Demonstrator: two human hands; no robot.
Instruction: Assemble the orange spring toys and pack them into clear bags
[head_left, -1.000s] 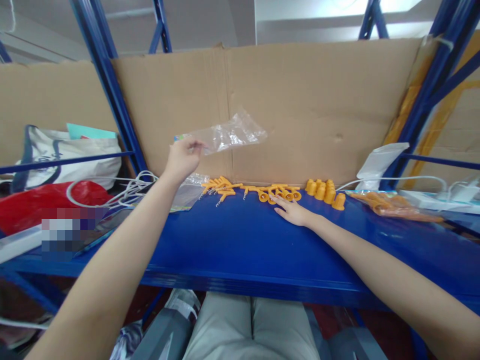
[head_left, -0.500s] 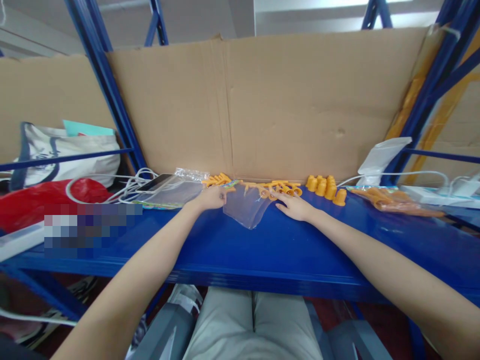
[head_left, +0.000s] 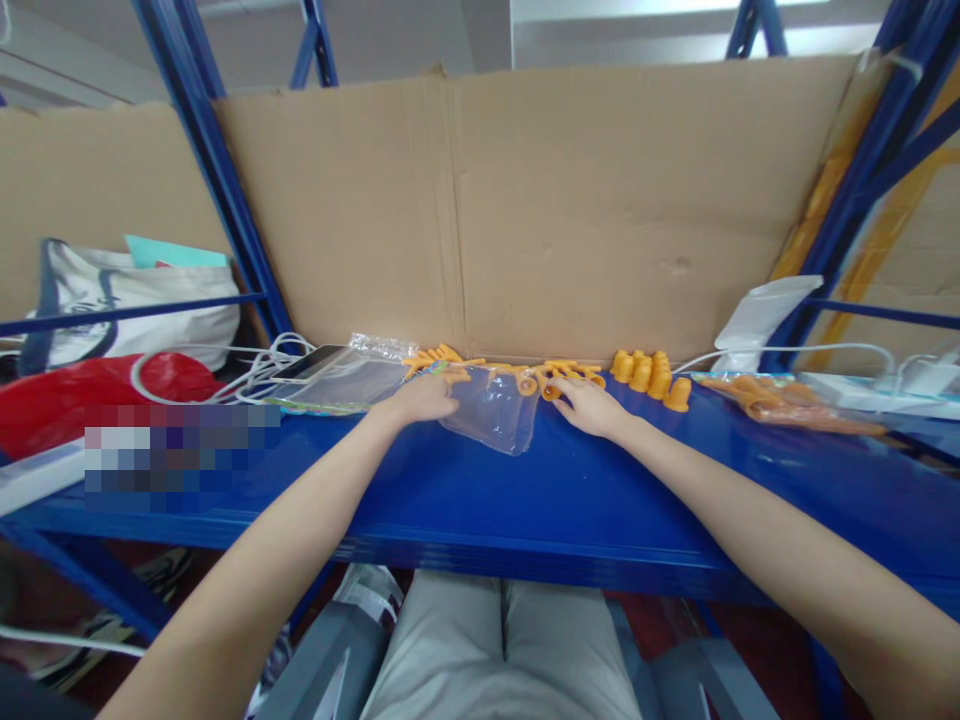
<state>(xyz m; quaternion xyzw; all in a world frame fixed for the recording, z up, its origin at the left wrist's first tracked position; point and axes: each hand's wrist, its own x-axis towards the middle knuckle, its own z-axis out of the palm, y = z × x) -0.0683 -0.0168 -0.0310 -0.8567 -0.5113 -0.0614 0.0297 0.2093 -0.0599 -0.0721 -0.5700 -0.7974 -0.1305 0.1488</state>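
Observation:
A clear plastic bag (head_left: 495, 415) lies on the blue shelf (head_left: 525, 490) in front of me. My left hand (head_left: 420, 397) is closed on the bag's left top corner. My right hand (head_left: 586, 405) rests just right of the bag, its fingers stretched towards a row of small orange plastic parts (head_left: 555, 378) along the cardboard back wall. More orange parts (head_left: 439, 357) lie behind my left hand. Several orange caps (head_left: 651, 375) stand further right.
A stack of clear bags (head_left: 337, 380) and white cables (head_left: 259, 370) lie to the left, beside a red bag (head_left: 75, 400) and a white tote (head_left: 127, 300). At the right are a bag of orange parts (head_left: 780, 400), a white pouch (head_left: 761, 315) and a power strip (head_left: 862, 392).
My left hand brought the clear bag down from the air onto the shelf and drew it slightly back. My right hand stayed by the orange parts.

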